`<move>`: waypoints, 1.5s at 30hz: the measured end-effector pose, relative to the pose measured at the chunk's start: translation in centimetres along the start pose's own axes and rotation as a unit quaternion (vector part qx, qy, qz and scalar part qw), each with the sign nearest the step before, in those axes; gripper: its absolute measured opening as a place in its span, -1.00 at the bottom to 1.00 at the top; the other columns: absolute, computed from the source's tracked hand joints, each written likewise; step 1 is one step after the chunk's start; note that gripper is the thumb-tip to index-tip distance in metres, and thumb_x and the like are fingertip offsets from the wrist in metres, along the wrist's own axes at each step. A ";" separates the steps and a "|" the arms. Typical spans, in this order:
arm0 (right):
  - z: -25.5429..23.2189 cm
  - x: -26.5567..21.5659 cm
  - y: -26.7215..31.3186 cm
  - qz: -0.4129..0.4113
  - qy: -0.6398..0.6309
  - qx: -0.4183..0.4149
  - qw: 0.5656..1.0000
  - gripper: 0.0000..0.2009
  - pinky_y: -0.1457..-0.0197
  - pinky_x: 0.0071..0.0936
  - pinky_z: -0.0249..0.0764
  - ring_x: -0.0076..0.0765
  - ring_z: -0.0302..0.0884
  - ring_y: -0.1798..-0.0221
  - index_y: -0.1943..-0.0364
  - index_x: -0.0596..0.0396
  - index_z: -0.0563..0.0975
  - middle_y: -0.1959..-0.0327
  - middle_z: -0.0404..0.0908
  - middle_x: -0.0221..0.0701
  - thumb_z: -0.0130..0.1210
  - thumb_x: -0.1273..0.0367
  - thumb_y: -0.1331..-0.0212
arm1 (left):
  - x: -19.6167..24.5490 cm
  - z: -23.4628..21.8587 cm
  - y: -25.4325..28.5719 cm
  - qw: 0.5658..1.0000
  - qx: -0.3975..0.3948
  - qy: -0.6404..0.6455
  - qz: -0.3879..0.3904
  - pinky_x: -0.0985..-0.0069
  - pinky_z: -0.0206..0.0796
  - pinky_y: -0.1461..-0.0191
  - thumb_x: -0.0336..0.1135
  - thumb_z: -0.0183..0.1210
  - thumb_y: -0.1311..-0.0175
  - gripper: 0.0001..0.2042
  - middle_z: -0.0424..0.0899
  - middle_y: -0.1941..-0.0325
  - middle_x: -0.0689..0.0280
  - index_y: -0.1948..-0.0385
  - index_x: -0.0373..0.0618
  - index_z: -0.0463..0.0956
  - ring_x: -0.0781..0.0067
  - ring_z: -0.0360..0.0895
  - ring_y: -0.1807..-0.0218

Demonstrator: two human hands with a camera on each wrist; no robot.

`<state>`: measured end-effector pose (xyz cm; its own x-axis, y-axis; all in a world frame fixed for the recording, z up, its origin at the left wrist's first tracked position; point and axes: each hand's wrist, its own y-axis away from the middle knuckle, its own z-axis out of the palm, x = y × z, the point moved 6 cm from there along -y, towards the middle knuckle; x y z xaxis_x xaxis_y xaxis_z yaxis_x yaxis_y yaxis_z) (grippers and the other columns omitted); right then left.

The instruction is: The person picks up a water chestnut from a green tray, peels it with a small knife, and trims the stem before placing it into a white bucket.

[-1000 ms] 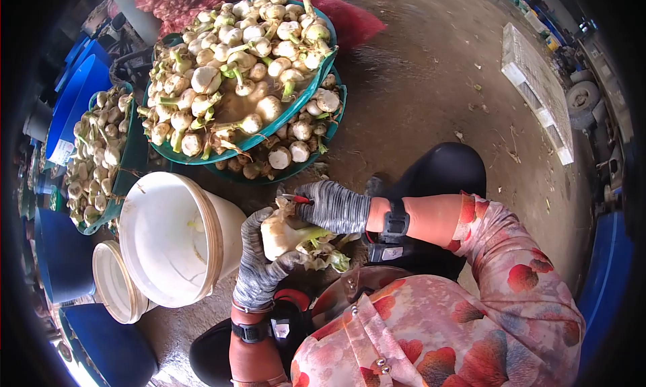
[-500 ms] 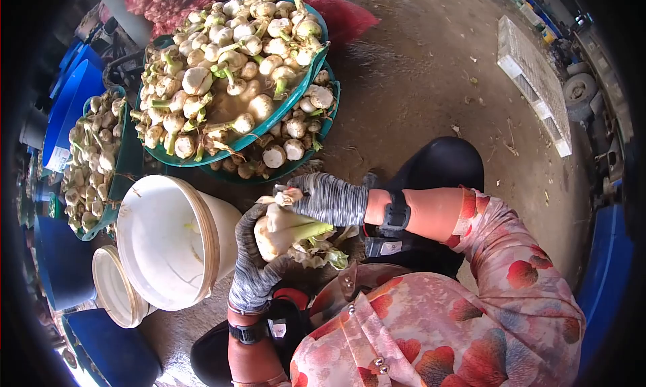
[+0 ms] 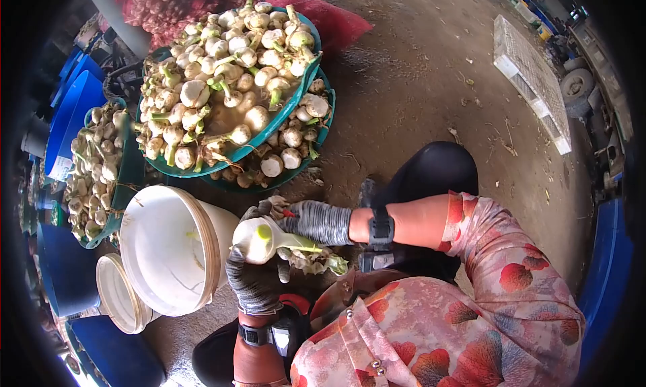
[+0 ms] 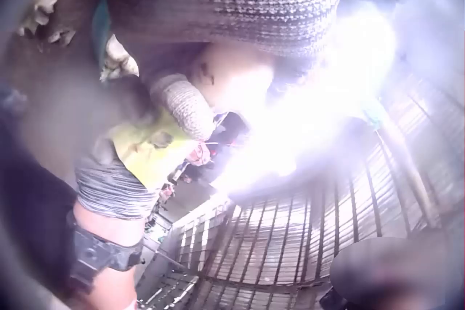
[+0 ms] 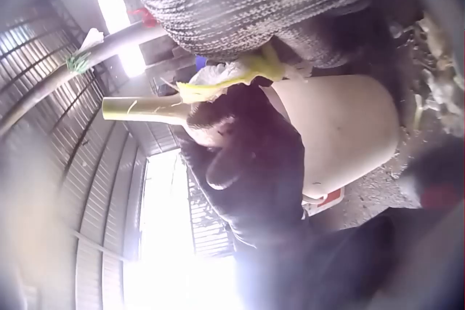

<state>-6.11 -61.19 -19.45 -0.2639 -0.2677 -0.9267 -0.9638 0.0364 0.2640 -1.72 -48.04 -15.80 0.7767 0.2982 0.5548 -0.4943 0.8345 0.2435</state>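
Note:
My gloved left hand (image 3: 252,279) cups a large white bulb (image 3: 250,251) from below, in front of my lap. The bulb has a pale green patch on its upper side, and a thick pale-green stem (image 3: 299,242) runs off to the right. Just above the stem, my gloved right hand (image 3: 319,222) grips a small red-handled tool (image 3: 289,213), mostly hidden by the fingers. A brownish strip of peel (image 3: 272,204) bunches at those fingertips. Limp leaves (image 3: 326,262) hang under the stem. In the right wrist view, the stem (image 5: 138,109) sticks out past the left fingers.
A white bucket (image 3: 219,229) opens toward me on the left, beside a smaller white tub (image 3: 138,313). Beyond are green-rimmed baskets (image 3: 296,94) heaped with similar bulbs, and red net sacks (image 3: 326,23). Blue tubs (image 3: 64,272) line the far left; a white pallet (image 3: 528,84) lies right.
The bulb has turned in my left hand, so its smooth white side with the green patch now faces up. My right hand has shifted slightly down and left, with peel bunched at its fingertips.

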 end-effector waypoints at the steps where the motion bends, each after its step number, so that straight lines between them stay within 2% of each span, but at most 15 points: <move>1: -0.6 -1.8 1.0 -0.003 0.053 0.000 0.999 -0.74 0.12 -0.23 0.50 -0.04 0.62 0.22 0.10 0.07 0.56 0.33 0.63 -0.14 -0.03 0.20 -0.42 | 0.4 0.4 -0.2 0.999 0.028 0.021 0.039 0.57 0.44 0.65 0.05 0.16 -0.23 -0.31 0.42 -0.34 0.08 -0.34 -0.15 0.24 0.29 0.64 0.32; 3: 0.4 -0.4 1.0 -0.068 0.027 0.037 0.997 -0.68 0.06 -0.27 0.50 -0.12 0.64 0.20 0.03 0.05 0.59 0.26 0.70 -0.18 0.09 0.12 -0.36 | 0.9 0.0 -0.4 0.995 0.068 0.042 0.052 0.56 0.41 0.70 0.06 0.12 -0.26 -0.33 0.40 -0.36 0.04 -0.33 -0.16 0.26 0.27 0.64 0.36; 5: 1.0 1.0 1.0 0.073 0.012 0.022 0.997 -0.65 0.13 -0.22 0.51 -0.02 0.65 0.25 0.06 0.14 0.57 0.34 0.68 -0.08 0.10 0.12 -0.36 | 1.3 0.1 -0.6 0.995 0.013 0.099 0.031 0.54 0.37 0.74 0.08 0.08 -0.29 -0.34 0.41 -0.35 0.03 -0.32 -0.17 0.26 0.26 0.62 0.44; 10: 1.6 1.6 2.0 0.013 0.159 0.072 0.985 -0.70 0.23 -0.06 0.52 0.12 0.65 0.32 0.18 0.17 0.56 0.42 0.65 -0.02 0.09 0.17 -0.32 | 0.9 -1.4 -0.8 0.994 0.094 0.040 0.037 0.62 0.20 0.81 0.21 0.02 -0.34 -0.36 0.53 -0.22 0.05 -0.21 -0.17 0.36 0.51 0.39 0.68; 14: 2.1 2.1 4.4 0.052 0.332 -0.094 0.937 -0.74 0.18 -0.01 0.53 0.12 0.66 0.24 0.17 0.09 0.60 0.37 0.66 -0.04 0.07 0.20 -0.30 | 4.5 -3.8 -1.6 0.984 0.135 0.020 0.114 0.66 0.11 0.81 0.28 -0.14 -0.41 -0.38 0.66 -0.01 0.14 -0.10 -0.16 0.42 0.62 0.25 0.75; 18: -1.7 0.6 3.0 0.085 0.367 -0.057 0.925 -0.73 0.12 -0.05 0.55 0.12 0.66 0.18 0.16 0.10 0.62 0.29 0.68 -0.05 0.07 0.20 -0.30 | 3.3 -4.9 -1.6 0.982 0.180 -0.043 0.045 0.56 0.15 0.81 0.46 -0.21 -0.33 -0.27 0.70 0.24 0.07 -0.02 -0.12 0.46 0.48 0.37 0.75; 19: -2.5 2.9 2.0 0.066 0.355 0.026 0.932 -0.71 0.09 -0.09 0.57 0.14 0.65 0.16 0.09 0.12 0.60 0.27 0.69 -0.06 0.08 0.20 -0.31 | 2.6 -4.5 -1.7 0.983 0.174 -0.050 0.027 0.52 0.18 0.81 0.47 -0.23 -0.34 -0.29 0.71 0.35 0.04 0.07 -0.08 0.48 0.45 0.40 0.75; 21: -4.8 -2.6 1.8 -0.037 0.215 0.124 0.968 -0.51 -0.12 -0.26 0.54 0.04 0.63 -0.05 -0.20 0.13 0.45 0.00 0.64 -0.02 0.17 0.14 -0.31 | 0.6 -5.3 -2.2 0.980 0.172 -0.096 -0.021 0.56 0.15 0.80 0.50 -0.22 -0.31 -0.25 0.69 0.42 0.14 0.07 -0.10 0.52 0.48 0.38 0.76; 23: -5.5 -5.6 1.9 -0.103 0.047 0.111 0.987 -0.34 -0.36 -0.32 0.37 -0.22 0.45 -0.32 -0.36 0.10 0.33 -0.31 0.47 -0.16 0.24 0.09 -0.26 | -0.1 -4.4 -2.1 0.976 0.168 -0.126 -0.061 0.59 0.22 0.74 0.50 -0.27 -0.33 -0.25 0.66 0.51 0.21 0.16 -0.09 0.55 0.49 0.39 0.76; 26: -4.6 -6.9 1.3 -0.220 0.009 0.093 0.971 -0.29 -0.40 -0.39 0.28 -0.35 0.38 -0.33 -0.39 0.05 0.32 -0.33 0.45 -0.30 0.32 0.10 -0.20 | -0.5 -3.0 -2.4 0.977 0.081 -0.173 -0.097 0.63 0.27 0.71 0.46 -0.33 -0.37 -0.25 0.67 0.48 0.16 0.15 -0.14 0.53 0.47 0.47 0.69; 29: -4.6 -6.8 1.4 -0.200 0.067 0.129 0.969 -0.60 -0.16 -0.39 0.48 -0.29 0.60 -0.08 -0.08 0.03 0.54 -0.04 0.63 -0.31 0.34 0.29 -0.18 | -1.0 -3.6 -2.0 0.976 0.069 -0.143 -0.152 0.48 0.47 0.53 0.44 -0.25 -0.38 -0.27 0.70 0.35 0.13 0.06 -0.16 0.51 0.38 0.60 0.52; 32: -4.5 -7.1 2.0 -0.185 0.083 0.187 0.961 -0.75 -0.02 -0.32 0.56 -0.13 0.67 0.10 0.11 0.07 0.54 0.15 0.67 -0.25 0.29 0.42 -0.14 | 0.2 -3.3 -2.7 0.986 0.108 -0.124 0.014 0.41 0.57 0.13 0.10 0.01 -0.46 -0.50 0.64 0.06 0.13 -0.14 -0.16 0.43 0.40 0.62 0.14; 36: -3.9 -6.6 2.9 -0.219 0.144 0.219 0.940 -0.70 0.05 -0.25 0.59 0.02 0.66 0.13 0.12 0.05 0.52 0.22 0.67 -0.18 0.36 0.39 -0.09 | 1.4 -3.0 -1.5 0.898 0.185 -0.377 0.131 0.54 0.49 0.00 -0.48 0.20 -0.32 -0.71 0.67 0.09 0.20 -0.05 -0.29 0.47 0.50 0.60 0.11; 40: -3.1 -7.8 3.7 -0.270 0.171 0.201 0.926 -0.66 0.06 -0.21 0.61 0.07 0.68 0.13 0.11 0.03 0.52 0.21 0.69 -0.20 0.40 0.35 -0.06 | 1.4 -1.5 -1.5 0.836 0.143 -0.490 0.202 0.51 0.46 -0.09 -0.52 0.10 -0.38 -0.70 0.66 -0.02 0.14 -0.12 -0.35 0.47 0.46 0.59 0.03; 45: -2.7 -7.9 4.3 -0.304 0.185 0.179 0.917 -0.67 0.06 -0.23 0.62 0.03 0.69 0.14 0.14 0.02 0.51 0.24 0.70 -0.24 0.41 0.35 -0.05 | 1.2 -0.6 -1.3 0.828 0.147 -0.503 0.201 0.53 0.43 -0.12 -0.52 0.08 -0.40 -0.74 0.69 0.03 0.15 -0.07 -0.35 0.52 0.49 0.59 0.03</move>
<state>-8.05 -61.54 -10.23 0.2935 -0.6492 -0.7017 -0.8964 0.0681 -0.4379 0.08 -48.46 -15.94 -0.1188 -0.1366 0.9835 -0.8219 0.5693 -0.0202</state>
